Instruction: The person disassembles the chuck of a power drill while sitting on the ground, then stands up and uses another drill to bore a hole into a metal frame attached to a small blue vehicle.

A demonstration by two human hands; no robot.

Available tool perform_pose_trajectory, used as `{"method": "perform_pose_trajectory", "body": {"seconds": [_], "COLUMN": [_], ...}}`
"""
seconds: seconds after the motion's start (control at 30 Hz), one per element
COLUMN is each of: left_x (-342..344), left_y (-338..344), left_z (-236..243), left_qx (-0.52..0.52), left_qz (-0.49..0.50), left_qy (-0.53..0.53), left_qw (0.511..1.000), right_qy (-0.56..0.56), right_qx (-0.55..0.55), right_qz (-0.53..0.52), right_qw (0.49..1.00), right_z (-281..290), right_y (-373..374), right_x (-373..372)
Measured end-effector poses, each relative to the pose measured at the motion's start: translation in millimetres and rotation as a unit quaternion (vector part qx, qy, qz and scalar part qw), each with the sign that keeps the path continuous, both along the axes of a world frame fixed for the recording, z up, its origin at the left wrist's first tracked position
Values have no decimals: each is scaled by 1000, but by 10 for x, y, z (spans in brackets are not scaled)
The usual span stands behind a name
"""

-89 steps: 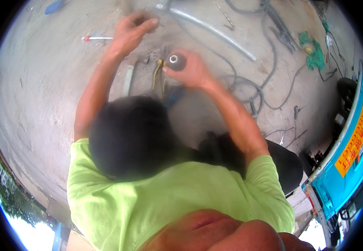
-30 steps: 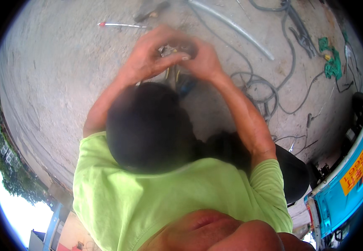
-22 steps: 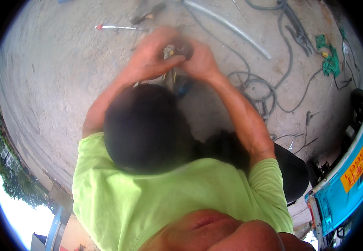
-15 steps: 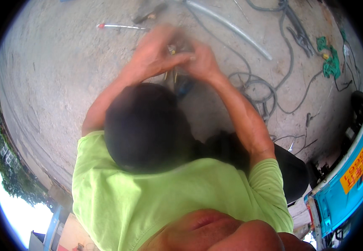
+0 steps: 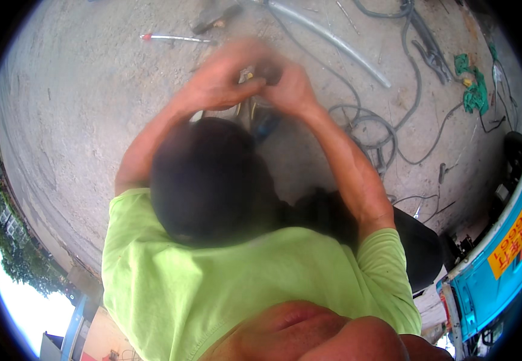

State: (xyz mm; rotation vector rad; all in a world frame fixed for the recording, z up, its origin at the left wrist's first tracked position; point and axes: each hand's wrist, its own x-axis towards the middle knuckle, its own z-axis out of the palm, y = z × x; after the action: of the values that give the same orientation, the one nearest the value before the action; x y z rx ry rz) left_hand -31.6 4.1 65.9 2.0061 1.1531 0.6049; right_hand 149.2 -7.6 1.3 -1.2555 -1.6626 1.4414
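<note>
Both my hands meet over the ground, just beyond my dark-clothed knee [image 5: 213, 180]. A dark roundish part [image 5: 269, 71] shows between them, its kind unclear. My right hand [image 5: 292, 90] is closed against it, with the thumb reaching toward the left hand. My left hand [image 5: 225, 75] curls around from the other side; its fingers are blurred and what they grip is hidden. Under the hands, narrow metal and yellowish pieces show, beside a dark blue object [image 5: 265, 124]. My knee and hands cover most of this assembly.
Beyond my hands lie a thin rod with a red end [image 5: 177, 38] and a dark hammer-like tool [image 5: 217, 20]. A long grey tube [image 5: 333, 43], looped cables [image 5: 387, 135], a dark clamp [image 5: 432, 60] and green cloth [image 5: 478, 96] are rightward. A blue vehicle [image 5: 484, 295] stands lower right.
My left hand has shifted slightly, its fingers still blurred. More of the dark roundish part shows between the hands. My right hand stays nearly in place.
</note>
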Motion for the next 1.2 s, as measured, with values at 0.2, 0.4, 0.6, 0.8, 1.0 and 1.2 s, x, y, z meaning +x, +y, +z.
{"method": "perform_pose_trajectory", "body": {"seconds": [0.2, 0.4, 0.6, 0.8, 1.0, 1.2], "left_x": [129, -58, 236, 120, -35, 335], "left_y": [-26, 46, 22, 44, 176, -83], "left_z": [191, 63, 302, 81, 27, 220], "left_qx": [-100, -17, -155, -34, 62, -96], "left_qz": [72, -47, 89, -25, -146, 89], "left_qy": [169, 21, 264, 133, 87, 242], "left_qw": [978, 999, 948, 990, 984, 961], "right_qy": [-19, -46, -53, -31, -17, -71], "right_qx": [56, 47, 50, 49, 55, 61], "right_qz": [1, -10, -14, 17, 62, -32], "right_qw": [998, 998, 997, 998, 996, 995], "right_z": [-133, -122, -146, -129, -221, -233], "right_y": [-2, -25, -28, 11, 14, -78], "right_x": [11, -18, -29, 11, -18, -124]}}
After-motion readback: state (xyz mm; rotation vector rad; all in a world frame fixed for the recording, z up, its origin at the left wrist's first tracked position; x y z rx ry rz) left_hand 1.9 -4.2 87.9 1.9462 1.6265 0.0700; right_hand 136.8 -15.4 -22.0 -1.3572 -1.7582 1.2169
